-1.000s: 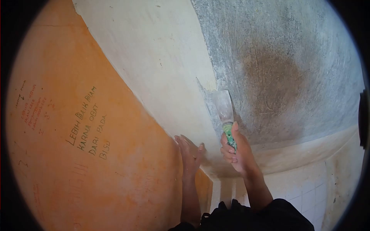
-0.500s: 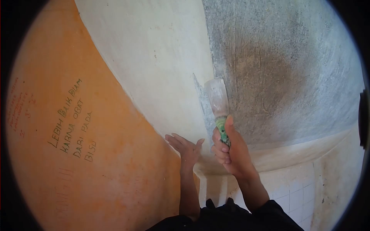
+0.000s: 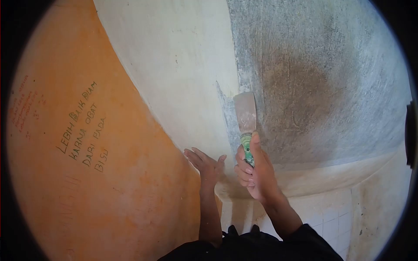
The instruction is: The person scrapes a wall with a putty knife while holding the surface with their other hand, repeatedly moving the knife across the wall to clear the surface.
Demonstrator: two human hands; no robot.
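A scraper with a wide metal blade (image 3: 246, 112) and a green handle is held in my right hand (image 3: 257, 172), thumb along the handle. Its blade lies at the border between the cream paint (image 3: 178, 78) and the bare grey patch (image 3: 296, 87) of the wall. A narrow grey scraped strip runs just left of the blade. My left hand (image 3: 208, 167) rests with fingers spread on the lower cream wall, near the orange edge, and holds nothing.
An orange wall (image 3: 130, 191) with handwritten lettering fills the left side. Below the grey patch runs a stained ledge (image 3: 305, 180), with white tiles (image 3: 333, 226) under it. Dark sleeves show at the bottom.
The blade sits slightly lower against the paint border, and my right hand has shifted down and left with it. The grey area left of the blade's tip looks wider. My left hand remains spread.
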